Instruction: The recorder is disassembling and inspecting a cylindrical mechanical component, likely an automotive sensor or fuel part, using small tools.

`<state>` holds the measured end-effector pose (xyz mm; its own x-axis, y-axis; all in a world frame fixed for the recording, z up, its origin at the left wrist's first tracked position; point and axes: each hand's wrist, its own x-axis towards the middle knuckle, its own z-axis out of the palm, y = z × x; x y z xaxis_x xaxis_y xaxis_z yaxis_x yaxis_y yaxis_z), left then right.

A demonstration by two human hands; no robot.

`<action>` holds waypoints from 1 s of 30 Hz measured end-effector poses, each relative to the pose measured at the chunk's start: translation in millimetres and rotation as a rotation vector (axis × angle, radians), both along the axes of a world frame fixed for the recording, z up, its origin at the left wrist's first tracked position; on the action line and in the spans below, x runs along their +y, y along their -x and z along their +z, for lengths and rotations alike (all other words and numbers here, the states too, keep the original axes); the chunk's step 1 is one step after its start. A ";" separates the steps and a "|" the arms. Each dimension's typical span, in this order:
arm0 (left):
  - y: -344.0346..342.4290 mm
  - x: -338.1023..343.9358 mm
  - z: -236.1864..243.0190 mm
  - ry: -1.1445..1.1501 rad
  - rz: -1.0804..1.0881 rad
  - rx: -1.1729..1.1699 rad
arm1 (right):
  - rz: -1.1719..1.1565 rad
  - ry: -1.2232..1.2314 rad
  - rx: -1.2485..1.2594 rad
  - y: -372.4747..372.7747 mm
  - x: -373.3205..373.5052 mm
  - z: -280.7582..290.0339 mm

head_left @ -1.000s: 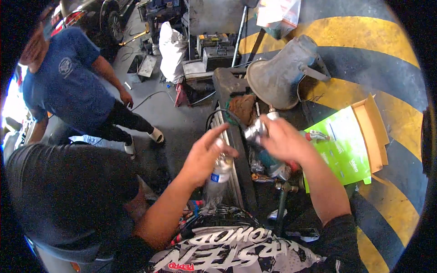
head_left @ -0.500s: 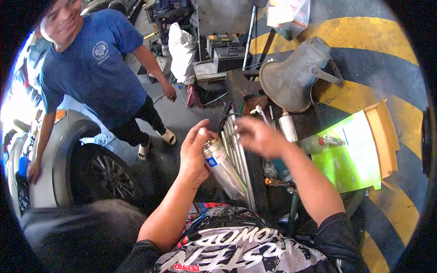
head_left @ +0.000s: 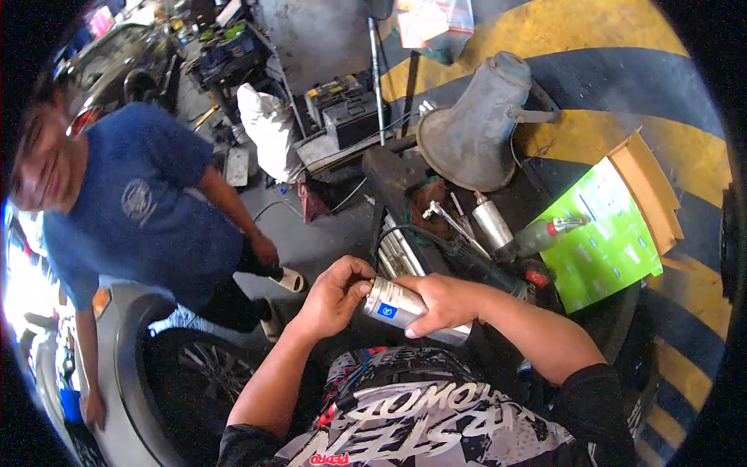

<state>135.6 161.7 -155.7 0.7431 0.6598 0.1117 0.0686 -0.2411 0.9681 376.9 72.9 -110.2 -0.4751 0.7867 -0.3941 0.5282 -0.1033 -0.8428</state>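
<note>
1. The left hand (head_left: 334,302) curls its fingers (head_left: 350,269) inward, thumb and forefinger nearly meeting, pinching the upper-left end of a silver canister (head_left: 399,300); the exact contact is too small to make out.
2. The right hand (head_left: 443,300) wraps the canister's body — thumb laid across the near side, fingers partly hidden behind it, so I can't tell how far those are spread.
3. The canister is held between both hands, in front of the person's printed shirt (head_left: 389,424): a smooth, shiny metal cylinder with a blue label (head_left: 387,311).
4. Its long axis slants — the pinched end points up and left, the other end down and right, past the right hand.
5. Beyond the hands lie a second metal cylinder (head_left: 492,225) with a coppery tip, a slim chrome tool (head_left: 454,224) and a clear bottle (head_left: 534,239) by a glossy green carton (head_left: 595,253).
6. Farther off rests a dull grey, flared metal horn (head_left: 475,128).
</note>
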 end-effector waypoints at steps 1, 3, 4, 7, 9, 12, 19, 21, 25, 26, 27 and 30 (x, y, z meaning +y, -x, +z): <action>-0.9 14.9 0.8 -0.178 -0.041 0.083 | -0.043 -0.023 -0.010 3.9 2.6 -4.8; -1.9 50.1 -2.4 -0.260 -0.123 0.059 | -0.101 -0.033 -0.030 14.3 20.1 -7.5; -3.5 63.7 -4.6 -0.343 -0.176 0.038 | -0.127 -0.018 -0.033 20.4 27.4 -10.5; -22.4 97.9 -4.1 -0.321 -0.285 0.020 | -0.280 -0.084 -0.044 30.6 34.3 -14.9; -32.5 125.3 -7.9 -0.341 -0.401 0.152 | -0.374 -0.064 -0.071 37.0 42.1 -15.9; -51.5 146.7 0.7 0.016 -0.327 0.083 | -0.565 -0.088 -0.144 50.8 47.5 -18.0; -103.8 147.0 4.6 0.449 -0.509 -0.056 | -1.105 -0.513 -0.142 51.2 69.7 -15.6; -120.3 155.7 11.7 0.454 -0.559 -0.020 | -1.034 -0.504 -0.290 23.6 51.2 -6.7; -145.8 162.5 28.4 0.102 -0.664 0.149 | -1.361 -0.329 -0.246 -13.6 44.7 26.5; -155.1 164.0 36.3 -0.095 -0.704 0.227 | -1.403 -0.333 -0.251 -19.2 48.4 29.8; -162.6 165.3 38.6 -0.158 -0.745 0.256 | -1.436 -0.328 -0.246 -20.7 51.1 25.2; -184.1 172.5 45.1 -0.237 -0.836 0.282 | -1.388 -0.443 -0.327 -28.5 58.1 16.7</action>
<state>319.7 334.2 -110.5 0.9890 -0.1225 -0.0830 0.0092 -0.5090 0.8607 405.5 131.0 -93.5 0.7927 0.6073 0.0530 0.3930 -0.4427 -0.8060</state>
